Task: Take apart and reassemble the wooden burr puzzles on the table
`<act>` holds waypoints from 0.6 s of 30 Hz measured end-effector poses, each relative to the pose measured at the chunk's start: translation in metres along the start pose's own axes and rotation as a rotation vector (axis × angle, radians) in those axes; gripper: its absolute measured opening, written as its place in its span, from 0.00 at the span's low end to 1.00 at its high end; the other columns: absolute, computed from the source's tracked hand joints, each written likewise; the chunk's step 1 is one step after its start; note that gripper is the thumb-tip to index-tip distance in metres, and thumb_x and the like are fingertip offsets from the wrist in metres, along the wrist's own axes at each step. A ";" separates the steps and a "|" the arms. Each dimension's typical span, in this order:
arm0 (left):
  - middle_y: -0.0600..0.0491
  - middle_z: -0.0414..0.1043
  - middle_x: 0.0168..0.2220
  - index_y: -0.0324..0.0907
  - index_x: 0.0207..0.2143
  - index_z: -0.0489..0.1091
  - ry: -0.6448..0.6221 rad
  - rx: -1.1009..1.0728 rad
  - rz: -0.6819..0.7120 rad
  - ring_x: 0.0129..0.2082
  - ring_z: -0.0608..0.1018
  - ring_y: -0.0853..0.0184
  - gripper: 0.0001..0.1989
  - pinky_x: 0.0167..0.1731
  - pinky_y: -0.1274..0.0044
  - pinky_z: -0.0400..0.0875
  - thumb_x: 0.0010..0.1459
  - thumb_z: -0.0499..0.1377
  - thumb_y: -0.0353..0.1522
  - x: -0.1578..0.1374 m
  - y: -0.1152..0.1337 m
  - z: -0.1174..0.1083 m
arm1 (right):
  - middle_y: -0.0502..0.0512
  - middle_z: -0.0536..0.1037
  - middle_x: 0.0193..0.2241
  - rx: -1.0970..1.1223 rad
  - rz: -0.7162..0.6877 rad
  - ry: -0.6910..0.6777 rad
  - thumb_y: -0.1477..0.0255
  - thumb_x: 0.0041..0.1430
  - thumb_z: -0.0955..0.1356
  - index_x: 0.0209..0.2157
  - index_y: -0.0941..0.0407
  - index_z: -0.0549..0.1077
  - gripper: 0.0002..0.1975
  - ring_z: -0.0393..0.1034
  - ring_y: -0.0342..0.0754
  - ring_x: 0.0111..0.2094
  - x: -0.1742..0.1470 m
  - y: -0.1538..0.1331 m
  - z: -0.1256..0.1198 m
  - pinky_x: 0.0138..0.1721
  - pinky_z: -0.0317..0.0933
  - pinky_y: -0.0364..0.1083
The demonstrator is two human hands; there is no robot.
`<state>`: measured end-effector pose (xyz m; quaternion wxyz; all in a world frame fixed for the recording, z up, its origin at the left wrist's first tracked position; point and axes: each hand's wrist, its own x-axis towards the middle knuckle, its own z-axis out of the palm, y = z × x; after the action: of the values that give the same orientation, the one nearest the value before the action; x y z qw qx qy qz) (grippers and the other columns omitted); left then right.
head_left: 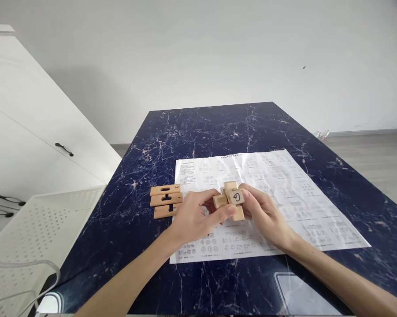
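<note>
Both hands grip a small wooden interlocking puzzle (236, 197) made of crossed blocks, one block end bearing a dark handwritten mark. My left hand (201, 211) is closed on its left side, thumb pressed against the lower front. My right hand (262, 211) pinches the right side, with its thumb beside the marked block. The puzzle is held above a printed instruction sheet (267, 176) covered in small diagrams. Left of my left hand lie three flat notched wooden pieces (166, 199) in a stack of rows, the upper two numbered; the lowest is partly hidden by my fingers.
The dark blue marble-patterned table (198, 127) reaches toward a pale wall. To the left stand a white cabinet (36, 114) with black handles and a perforated white surface (36, 229) with a cable (54, 268). A pale reflection shows near the table's front edge.
</note>
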<state>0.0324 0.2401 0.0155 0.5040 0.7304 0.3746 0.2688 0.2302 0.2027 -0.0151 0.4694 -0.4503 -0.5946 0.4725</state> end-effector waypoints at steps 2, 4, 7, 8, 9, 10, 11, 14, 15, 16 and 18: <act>0.58 0.68 0.25 0.42 0.29 0.67 0.014 0.098 0.032 0.24 0.69 0.70 0.24 0.25 0.76 0.64 0.57 0.67 0.52 0.001 -0.001 -0.002 | 0.46 0.61 0.23 0.008 -0.003 -0.009 0.49 0.75 0.59 0.28 0.53 0.61 0.26 0.53 0.43 0.23 0.000 -0.001 0.000 0.24 0.51 0.44; 0.56 0.72 0.32 0.44 0.37 0.68 0.099 0.185 0.083 0.29 0.73 0.67 0.29 0.30 0.74 0.70 0.49 0.72 0.55 0.001 -0.002 -0.002 | 0.46 0.61 0.22 -0.009 -0.014 0.001 0.49 0.75 0.59 0.27 0.53 0.61 0.27 0.53 0.43 0.23 0.000 -0.001 -0.001 0.24 0.51 0.44; 0.46 0.74 0.54 0.48 0.57 0.64 0.184 0.251 0.221 0.48 0.78 0.55 0.45 0.48 0.63 0.76 0.43 0.76 0.55 0.000 -0.003 -0.001 | 0.46 0.61 0.23 -0.066 -0.027 0.012 0.49 0.74 0.60 0.28 0.53 0.63 0.26 0.53 0.43 0.23 -0.001 0.000 -0.001 0.24 0.51 0.44; 0.44 0.72 0.59 0.50 0.62 0.61 0.158 0.256 0.262 0.54 0.77 0.52 0.47 0.54 0.60 0.74 0.45 0.75 0.54 -0.001 -0.003 -0.001 | 0.47 0.61 0.24 -0.087 -0.028 0.004 0.49 0.74 0.60 0.29 0.53 0.64 0.26 0.53 0.43 0.24 -0.001 0.001 -0.001 0.24 0.52 0.44; 0.44 0.70 0.62 0.52 0.65 0.59 0.117 0.256 0.292 0.58 0.76 0.51 0.47 0.58 0.59 0.72 0.49 0.74 0.53 -0.001 -0.004 -0.001 | 0.47 0.62 0.24 -0.106 -0.028 -0.007 0.49 0.74 0.60 0.30 0.54 0.65 0.25 0.54 0.44 0.24 -0.002 0.001 -0.001 0.25 0.52 0.44; 0.45 0.71 0.62 0.53 0.65 0.58 0.082 0.252 0.308 0.60 0.76 0.51 0.44 0.60 0.59 0.71 0.52 0.73 0.51 -0.002 -0.004 -0.001 | 0.48 0.64 0.25 -0.122 -0.026 -0.021 0.50 0.74 0.60 0.31 0.54 0.66 0.24 0.55 0.44 0.24 -0.002 0.001 -0.001 0.25 0.53 0.45; 0.47 0.73 0.61 0.53 0.64 0.60 0.066 0.247 0.316 0.60 0.76 0.51 0.41 0.60 0.59 0.72 0.54 0.73 0.50 -0.002 -0.005 0.000 | 0.48 0.65 0.25 -0.132 -0.024 -0.033 0.50 0.75 0.60 0.32 0.54 0.67 0.24 0.55 0.44 0.24 -0.002 0.001 0.000 0.26 0.53 0.45; 0.49 0.78 0.54 0.49 0.58 0.64 0.144 0.260 0.334 0.53 0.81 0.54 0.36 0.54 0.63 0.75 0.52 0.75 0.48 -0.003 -0.007 0.002 | 0.47 0.63 0.23 -0.132 -0.015 -0.026 0.50 0.75 0.60 0.29 0.54 0.64 0.25 0.53 0.43 0.24 -0.003 -0.003 0.004 0.25 0.51 0.45; 0.50 0.79 0.52 0.49 0.55 0.66 0.187 0.276 0.341 0.51 0.81 0.54 0.35 0.52 0.64 0.76 0.50 0.75 0.47 -0.003 -0.007 0.003 | 0.47 0.61 0.22 -0.128 -0.010 -0.011 0.50 0.74 0.60 0.27 0.54 0.62 0.26 0.52 0.43 0.23 -0.003 -0.005 0.005 0.25 0.50 0.45; 0.51 0.80 0.49 0.48 0.52 0.66 0.225 0.293 0.343 0.49 0.82 0.55 0.34 0.50 0.65 0.77 0.48 0.76 0.47 -0.003 -0.007 0.004 | 0.46 0.59 0.22 -0.125 -0.002 0.007 0.50 0.74 0.61 0.26 0.54 0.61 0.27 0.50 0.42 0.23 -0.003 -0.007 0.007 0.24 0.48 0.45; 0.52 0.80 0.45 0.48 0.47 0.67 0.275 0.310 0.331 0.44 0.82 0.57 0.32 0.47 0.67 0.77 0.45 0.76 0.46 -0.002 -0.007 0.005 | 0.46 0.57 0.21 -0.121 0.021 0.029 0.49 0.74 0.61 0.24 0.54 0.60 0.28 0.49 0.42 0.23 -0.003 -0.009 0.010 0.24 0.47 0.45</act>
<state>0.0335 0.2368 0.0073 0.2796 0.8068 0.3518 0.3836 0.2195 0.1974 -0.0075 0.4451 -0.4908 -0.6104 0.4341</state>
